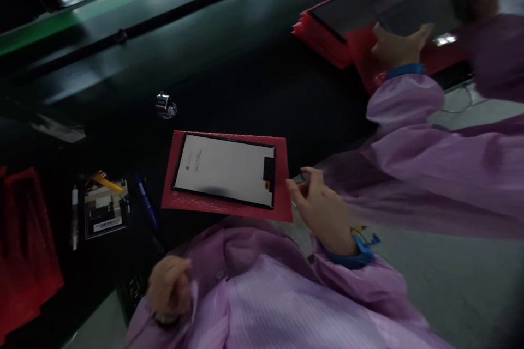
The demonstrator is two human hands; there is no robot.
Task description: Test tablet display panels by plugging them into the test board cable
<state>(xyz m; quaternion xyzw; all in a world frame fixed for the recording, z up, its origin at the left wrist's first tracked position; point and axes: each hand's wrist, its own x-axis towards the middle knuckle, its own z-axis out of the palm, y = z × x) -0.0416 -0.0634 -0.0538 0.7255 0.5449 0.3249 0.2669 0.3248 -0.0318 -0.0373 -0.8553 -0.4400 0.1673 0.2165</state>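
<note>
A display panel lies white back up on a red bubble-wrap pouch, its long side roughly parallel to the pouch's. Dark edges frame the panel, with a black patch and a small orange connector near its right end. My right hand is beside the pouch's right edge, thumb and index finger apart and pointing at it; I cannot tell whether the thumb touches it. Low in front of my body, my left hand is curled closed and slightly blurred, with no object visible in it. A blue band circles my right wrist.
A small metal tally counter stands behind the pouch. To the left lie a blue pen, a white pen, a small electronic part and red pouches. At right, a co-worker's hands handle a panel by stacked red pouches.
</note>
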